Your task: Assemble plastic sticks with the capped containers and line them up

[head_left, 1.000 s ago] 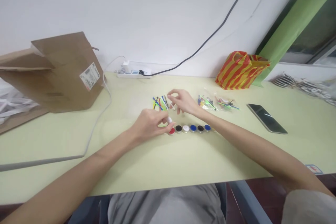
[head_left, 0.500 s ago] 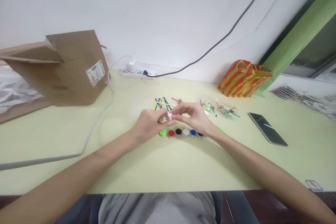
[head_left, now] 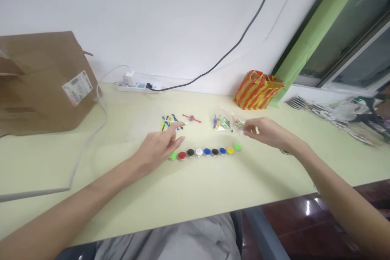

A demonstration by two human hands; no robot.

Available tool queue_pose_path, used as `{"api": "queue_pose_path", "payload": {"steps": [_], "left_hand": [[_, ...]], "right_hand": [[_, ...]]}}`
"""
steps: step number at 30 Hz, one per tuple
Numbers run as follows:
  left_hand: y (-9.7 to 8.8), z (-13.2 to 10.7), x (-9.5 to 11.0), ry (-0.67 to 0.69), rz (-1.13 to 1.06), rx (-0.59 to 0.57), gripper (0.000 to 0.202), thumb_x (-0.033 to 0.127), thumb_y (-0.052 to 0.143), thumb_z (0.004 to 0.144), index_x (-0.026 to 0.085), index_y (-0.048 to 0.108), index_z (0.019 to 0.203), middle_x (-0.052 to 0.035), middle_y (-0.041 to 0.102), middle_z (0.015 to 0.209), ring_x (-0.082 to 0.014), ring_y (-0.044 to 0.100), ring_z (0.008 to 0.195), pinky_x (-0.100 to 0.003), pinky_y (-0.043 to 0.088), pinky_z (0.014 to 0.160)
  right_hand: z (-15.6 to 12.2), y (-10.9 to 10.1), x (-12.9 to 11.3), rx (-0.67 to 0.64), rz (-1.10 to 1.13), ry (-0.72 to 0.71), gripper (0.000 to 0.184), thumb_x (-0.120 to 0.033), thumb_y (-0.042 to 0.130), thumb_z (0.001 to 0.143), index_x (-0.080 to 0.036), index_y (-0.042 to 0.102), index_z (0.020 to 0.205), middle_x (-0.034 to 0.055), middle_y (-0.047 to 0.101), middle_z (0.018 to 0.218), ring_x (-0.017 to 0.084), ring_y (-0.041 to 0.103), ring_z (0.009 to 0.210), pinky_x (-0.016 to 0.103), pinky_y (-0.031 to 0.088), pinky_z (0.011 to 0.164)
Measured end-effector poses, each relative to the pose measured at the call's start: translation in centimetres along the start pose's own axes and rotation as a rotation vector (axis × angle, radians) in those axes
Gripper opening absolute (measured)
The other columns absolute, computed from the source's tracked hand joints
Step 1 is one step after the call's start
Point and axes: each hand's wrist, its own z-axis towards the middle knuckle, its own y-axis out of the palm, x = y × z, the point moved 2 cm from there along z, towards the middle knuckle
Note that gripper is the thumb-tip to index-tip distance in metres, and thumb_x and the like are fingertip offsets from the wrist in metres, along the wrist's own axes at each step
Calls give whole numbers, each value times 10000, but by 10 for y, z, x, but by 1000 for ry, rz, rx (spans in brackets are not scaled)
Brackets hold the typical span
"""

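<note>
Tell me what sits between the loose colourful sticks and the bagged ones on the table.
In the head camera's view, a red piece with a round middle and two arms lies between the loose sticks and the nearest bag.

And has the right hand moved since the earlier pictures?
Yes, to the right: the right hand, earlier left of the striped bag, is now below it in the view.

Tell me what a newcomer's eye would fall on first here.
Probably the red-and-yellow striped bag, standing at the back of the table, right of centre. Next comes the row of colourful round-topped pieces across the table's middle, its left end close to the left hand. The big cardboard box looms at the far left.
</note>
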Motion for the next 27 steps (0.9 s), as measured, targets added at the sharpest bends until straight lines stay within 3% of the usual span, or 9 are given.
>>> {"api": "queue_pose_path", "payload": {"steps": [3,8,12,16,20,24,27], "left_hand": [[2,0,-1,14,-13,-14,415,414,367,1047,249,465,1415,94,460,620,-137,430,523,-250,355,612],[4,0,-4,-15,5,-14,395,402,354,1052,246,461,1399,89,477,629,-139,429,525,-250,354,604],[2,2,-6,-50,6,-5,377,402,344,1055,240,469,1372,92,472,623,-140,412,522,-251,361,609],[0,2,-5,-48,-15,-1,390,400,345,1052,243,442,1395,92,453,620,-148,423,537,-250,366,618],[-1,1,-4,-44,-17,-3,403,384,338,1053,236,420,1419,89,466,630,-150,434,540,-251,363,624],[-2,1,-5,-47,-9,-13,375,362,347,1047,237,452,1384,91,465,623,-148,432,536,-249,360,631],[-2,2,-10,-52,-9,-28,370,350,355,1042,237,454,1381,91,468,627,-146,427,542,-249,355,633]], "right_hand": [[-20,16,32,-146,56,103,178,-334,613,889,-213,721,817,78,736,785,215,641,686,329,446,643],[-22,42,28,-159,250,96,220,-399,600,904,-223,722,853,80,748,818,234,665,719,344,462,658],[-13,30,24,-118,261,91,174,-373,625,901,-230,716,862,64,735,815,215,651,703,328,457,647],[4,0,22,92,281,20,149,-349,631,901,-225,667,828,61,723,867,202,640,759,314,458,678],[40,0,-8,247,463,-143,169,-347,644,887,-208,621,794,35,681,824,184,603,760,297,448,668],[75,37,-52,243,416,-292,145,-204,575,891,-203,595,747,17,660,794,171,584,755,290,415,708],[84,63,-68,244,309,-289,161,-125,518,894,-206,570,764,21,659,801,171,575,755,289,378,709]]}}
